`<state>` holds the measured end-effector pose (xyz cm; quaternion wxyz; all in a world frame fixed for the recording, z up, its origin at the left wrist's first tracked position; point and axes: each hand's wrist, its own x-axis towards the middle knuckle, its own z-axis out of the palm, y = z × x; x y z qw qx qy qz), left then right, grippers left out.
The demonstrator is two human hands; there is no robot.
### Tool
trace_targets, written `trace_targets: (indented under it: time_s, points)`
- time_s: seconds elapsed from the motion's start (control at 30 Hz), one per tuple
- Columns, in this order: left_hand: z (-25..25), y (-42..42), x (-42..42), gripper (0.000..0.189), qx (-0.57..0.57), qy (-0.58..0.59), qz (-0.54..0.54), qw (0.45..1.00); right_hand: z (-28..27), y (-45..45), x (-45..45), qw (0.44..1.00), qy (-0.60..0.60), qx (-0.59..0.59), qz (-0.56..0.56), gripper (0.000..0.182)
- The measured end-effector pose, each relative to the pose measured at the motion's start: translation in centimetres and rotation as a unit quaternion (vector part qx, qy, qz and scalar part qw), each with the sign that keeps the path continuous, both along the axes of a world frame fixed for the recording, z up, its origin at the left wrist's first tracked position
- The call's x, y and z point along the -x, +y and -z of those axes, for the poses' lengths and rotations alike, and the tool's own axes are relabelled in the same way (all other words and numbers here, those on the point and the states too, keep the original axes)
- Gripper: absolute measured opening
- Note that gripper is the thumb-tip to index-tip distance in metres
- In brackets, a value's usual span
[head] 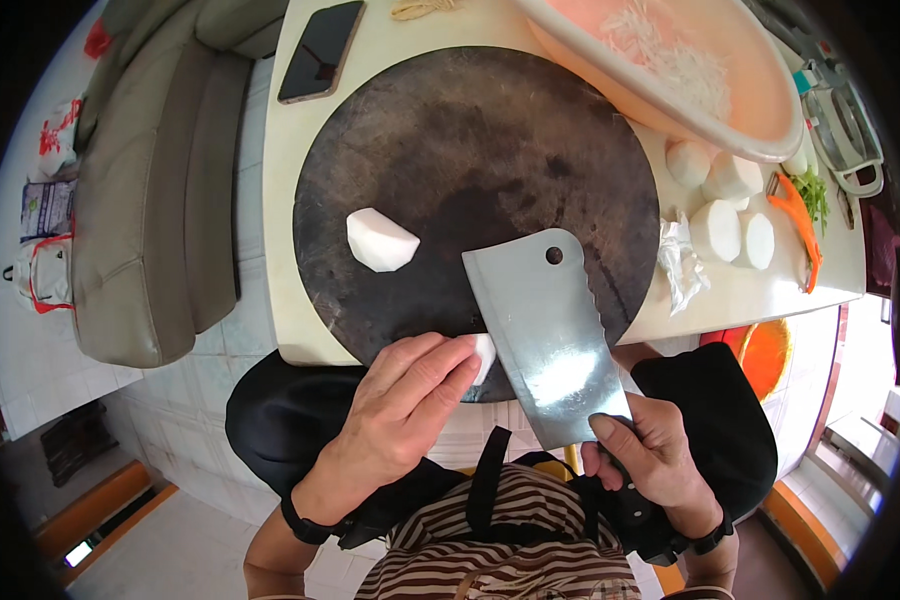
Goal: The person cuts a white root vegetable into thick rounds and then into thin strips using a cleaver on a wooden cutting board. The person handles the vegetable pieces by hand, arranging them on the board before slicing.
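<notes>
My right hand (637,450) grips the dark handle of a metal cleaver (544,330), its broad blade lying slanted over the near right part of a round dark chopping board (450,127). With fingers bent, my left hand (412,405) rests on a white vegetable piece (484,356) at the board's near edge. Most of that piece is hidden under the fingers; its visible end lies close beside the blade. A second peeled white chunk, perhaps radish, (381,241) sits alone on the left of the board.
A pink basin (784,142) at the far right holds white shreds (675,67). Several peeled white chunks (716,231), crumpled foil (679,262) and an orange peeler (799,225) lie right of the board. A smartphone (321,52) lies at the table's far left. Beyond stands a grey sofa (157,180).
</notes>
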<state>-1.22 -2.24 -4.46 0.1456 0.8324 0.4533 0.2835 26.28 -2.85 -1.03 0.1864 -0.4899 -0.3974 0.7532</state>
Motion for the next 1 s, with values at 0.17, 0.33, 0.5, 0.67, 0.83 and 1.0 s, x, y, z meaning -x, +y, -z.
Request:
trace_targets:
  time_s: [0.17, 0.33, 0.5, 0.67, 0.83, 1.0]
  points:
    - [-0.3, 0.5, 0.5, 0.033, 0.018, 0.011, 0.035, 0.999, 0.7, -0.6, 0.1, 1.0, 0.005, -0.003, 0.0, 0.02]
    - [-1.0, 1.7, 1.3, 0.03, 0.053, 0.007, 0.089, 0.995, 1.2, -1.1, 0.2, 1.0, 0.003, -0.009, 0.007, 0.021]
    - [-0.2, 1.1, 1.4, 0.034, 0.042, 0.019, 0.091, 0.995, 1.1, -1.1, 0.7, 1.0, 0.005, 0.001, 0.021, 0.023]
    - [0.3, 1.4, 1.5, 0.03, 0.035, -0.015, 0.096, 0.995, 1.3, -2.1, 1.4, 0.999, -0.003, 0.019, 0.041, 0.026]
    - [0.0, 2.4, 2.2, 0.025, 0.05, -0.026, 0.141, 0.988, 1.4, -2.7, 1.7, 0.999, -0.003, 0.023, 0.039, 0.029]
    - [0.2, 2.3, 2.3, 0.024, 0.051, -0.027, 0.14, 0.988, 1.6, -2.8, 2.2, 0.998, 0.002, 0.037, 0.045, 0.031]
